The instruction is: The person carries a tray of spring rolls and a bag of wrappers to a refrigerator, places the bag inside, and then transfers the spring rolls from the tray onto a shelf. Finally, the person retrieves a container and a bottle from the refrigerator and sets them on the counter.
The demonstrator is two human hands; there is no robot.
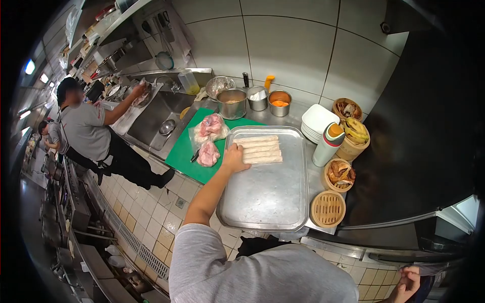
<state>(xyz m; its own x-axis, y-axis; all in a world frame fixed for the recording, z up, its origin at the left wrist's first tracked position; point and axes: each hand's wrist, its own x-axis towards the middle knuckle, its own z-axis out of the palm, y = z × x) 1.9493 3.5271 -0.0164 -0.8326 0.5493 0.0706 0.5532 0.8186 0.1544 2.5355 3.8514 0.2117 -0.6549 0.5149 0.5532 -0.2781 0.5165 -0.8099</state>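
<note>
In the head view, several pale wrapped rolls (pixel 261 149) lie side by side near the far edge of a metal tray (pixel 262 202). Over their left ends is my left hand (pixel 234 159), its fingers and thumb curved around the lower rolls. My right hand (pixel 407 284) shows in part at the bottom right, away from the tray, with curled fingers; anything in them cannot be made out. Left of the tray, raw meat in a plastic bag (pixel 209 127) and another pink meat piece (pixel 208 153) rest on a green cutting board (pixel 184 151).
Behind the tray stand a metal pot (pixel 232 103) and smaller pots. White dishes (pixel 319 121), a bottle (pixel 328 145) and bamboo steamers (pixel 328 208) line its right side. Further left is a sink (pixel 156 113), with a co-worker (pixel 93 121) beside it.
</note>
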